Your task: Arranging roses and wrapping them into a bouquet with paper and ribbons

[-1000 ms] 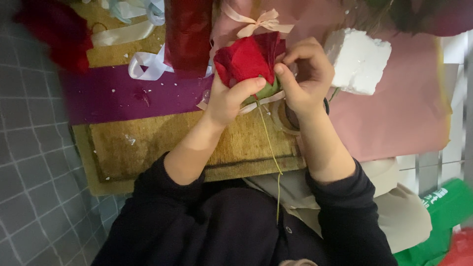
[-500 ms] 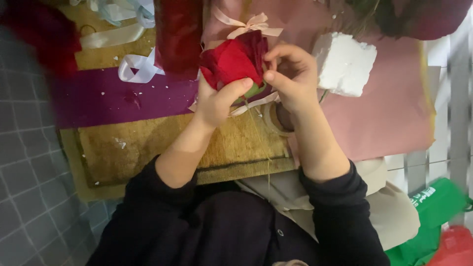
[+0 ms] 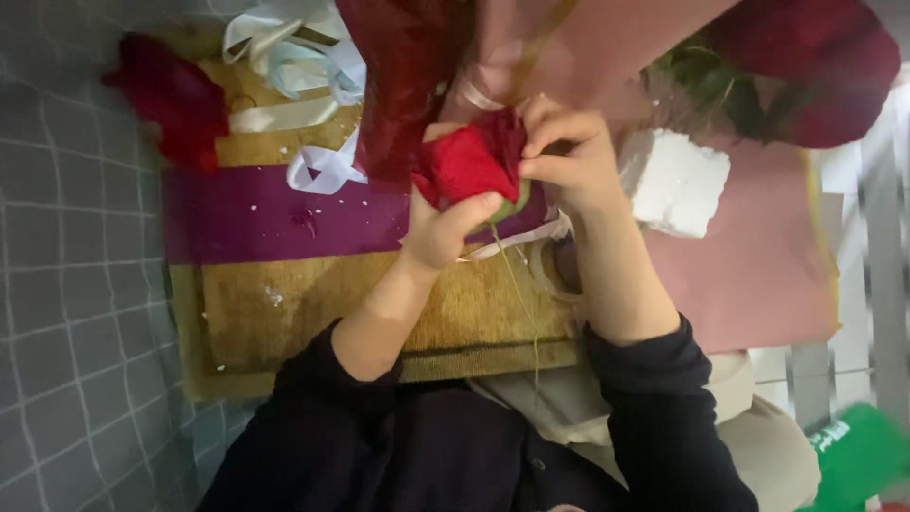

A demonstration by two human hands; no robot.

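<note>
A red rose (image 3: 469, 163) is held between both hands above the straw mat (image 3: 313, 313). The left hand (image 3: 444, 228) is closed under the bloom from the near side; the right hand (image 3: 569, 161) is pinched on its right petals. The thin stem (image 3: 519, 303) runs down toward the body.

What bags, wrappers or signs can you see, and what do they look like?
Green plastic bag with white print: bottom right corner, crumpled, only partly in view.
Dark red shiny wrapping sheet: top middle, behind the hands, hanging in folds.
Pink paper sheet: right side, flat, wide.
No signs or screens.
</note>
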